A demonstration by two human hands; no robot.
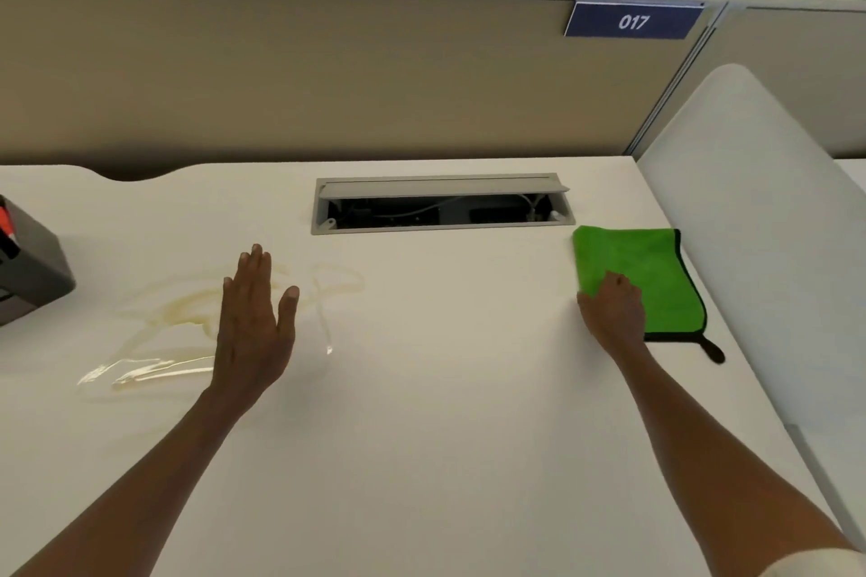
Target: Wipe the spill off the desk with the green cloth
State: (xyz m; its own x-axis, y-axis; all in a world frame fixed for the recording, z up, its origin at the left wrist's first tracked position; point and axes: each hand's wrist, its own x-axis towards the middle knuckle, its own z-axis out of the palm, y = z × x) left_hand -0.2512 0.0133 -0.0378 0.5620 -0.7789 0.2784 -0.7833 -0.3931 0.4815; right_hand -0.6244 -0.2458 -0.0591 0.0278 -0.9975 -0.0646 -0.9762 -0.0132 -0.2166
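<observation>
A yellowish spill [187, 309] spreads over the left part of the white desk [445, 389], with thin streaks reaching to the right of my left hand. My left hand [255, 323] is stretched flat over the spill, fingers apart, holding nothing. The green cloth [646, 267] with a black edge and loop lies folded at the desk's right side. My right hand [611, 309] rests on the cloth's near left corner, fingers curled down onto the fabric; whether it grips the cloth is unclear.
An open cable hatch [440, 204] is set into the desk at the back middle. A dark grey box [28, 262] stands at the left edge. A beige partition [328, 75] with a blue 017 sign [632, 21] backs the desk. A white panel [759, 225] borders the right side.
</observation>
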